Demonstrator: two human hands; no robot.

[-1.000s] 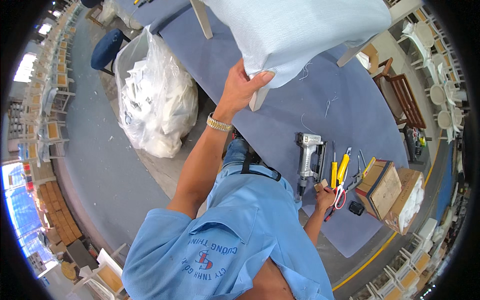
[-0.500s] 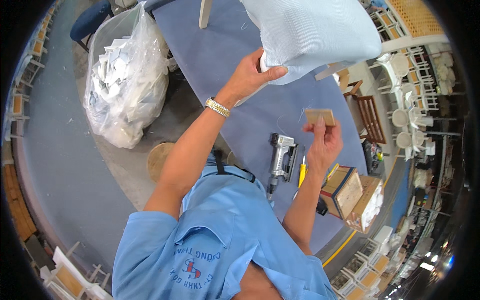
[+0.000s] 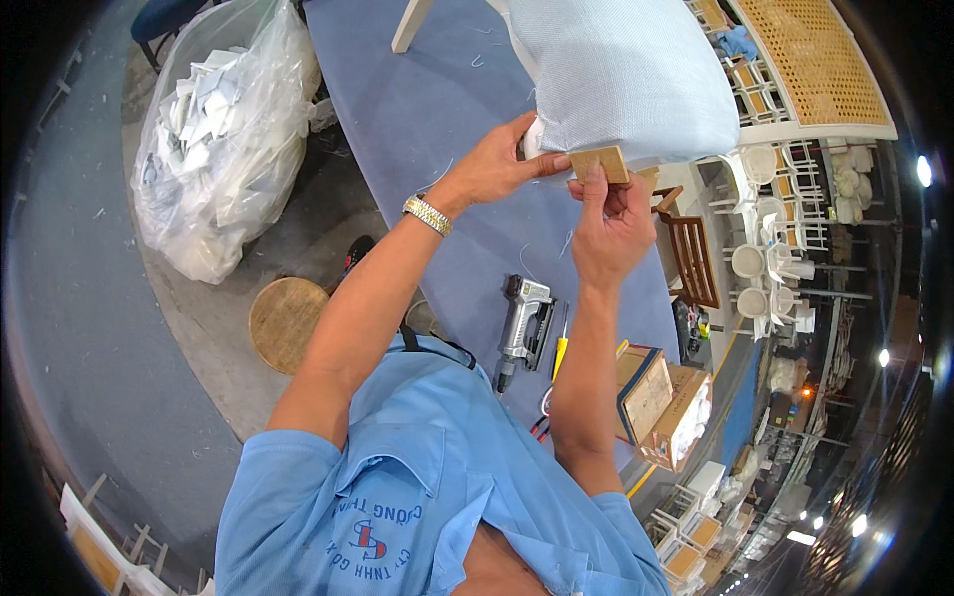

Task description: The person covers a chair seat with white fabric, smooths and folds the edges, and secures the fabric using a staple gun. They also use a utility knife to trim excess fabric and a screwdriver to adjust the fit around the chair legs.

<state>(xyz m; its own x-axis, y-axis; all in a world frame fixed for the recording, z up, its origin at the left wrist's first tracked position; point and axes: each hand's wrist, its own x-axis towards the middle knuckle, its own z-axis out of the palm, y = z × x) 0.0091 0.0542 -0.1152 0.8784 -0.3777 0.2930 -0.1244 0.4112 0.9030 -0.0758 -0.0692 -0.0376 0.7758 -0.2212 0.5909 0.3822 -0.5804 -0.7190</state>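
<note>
A chair part padded with pale blue woven fabric (image 3: 626,79) rests on the blue-grey table (image 3: 447,99). My left hand (image 3: 502,164), wearing a metal-banded watch on the wrist, grips its near left corner with thumb on top. Pinched in my right hand (image 3: 614,223) is a small flat tan plate (image 3: 599,165), wood-like, held at the fabric's near edge beside my left thumb. Whether the plate presses on the fabric or only lies close, I cannot tell. Below my hands lie a silver staple gun (image 3: 527,323) and a yellow-handled pointed tool (image 3: 561,355).
A clear plastic bag of white scraps (image 3: 214,149) stands left of the table, near a round wooden stool (image 3: 288,323). Boxes (image 3: 676,417) sit at the right, below a brown slatted chair (image 3: 694,258). Loose threads lie on the tabletop. White chair frames fill the far right.
My right hand has moved up and left, bringing the tan plate to the fabric's edge. My left hand still holds the corner. The whole view has shifted slightly.
</note>
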